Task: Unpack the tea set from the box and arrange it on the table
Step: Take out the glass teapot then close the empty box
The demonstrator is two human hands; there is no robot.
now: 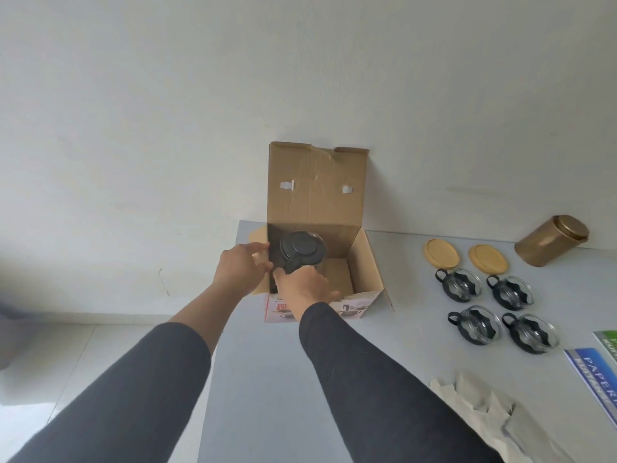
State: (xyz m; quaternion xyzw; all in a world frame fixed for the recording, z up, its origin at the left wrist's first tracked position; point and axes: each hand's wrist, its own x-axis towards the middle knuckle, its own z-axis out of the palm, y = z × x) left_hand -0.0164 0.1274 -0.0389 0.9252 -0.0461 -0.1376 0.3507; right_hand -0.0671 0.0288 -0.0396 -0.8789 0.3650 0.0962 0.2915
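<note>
The teapot (302, 250) is held inside the open box (364, 262), against its left wall, with the dark lid facing up. Its handle is gripped by the right hand (305, 289), whose fingers are closed around it at the near side of the pot. The left hand (238, 265) is placed just beside, on the box's left wall; its fingers are curled over the cardboard edge, so the box seems to be steadied, though how firmly it is pinched cannot be told.

The main risk is judged to be the lid. If the pot is tipped while being lifted, the lid could slide off and be dropped. The glass body could also be knocked against the box wall or the raised back flap (317, 185), since the pot sits tight in that corner. If the box is not held down, it could be dragged up with the pot.

To the right of the right hand, well apart, four glass cups (500, 307) in dark holders are set out on the table (267, 379), with two wooden lids (465, 257) beyond them and a gold tin (551, 240) farther still. Crumpled paper (484, 406) and printed packets (597, 372) are lying nearer the body. The stretch between box and cups is left free, so little is seen to block a set-down there.
</note>
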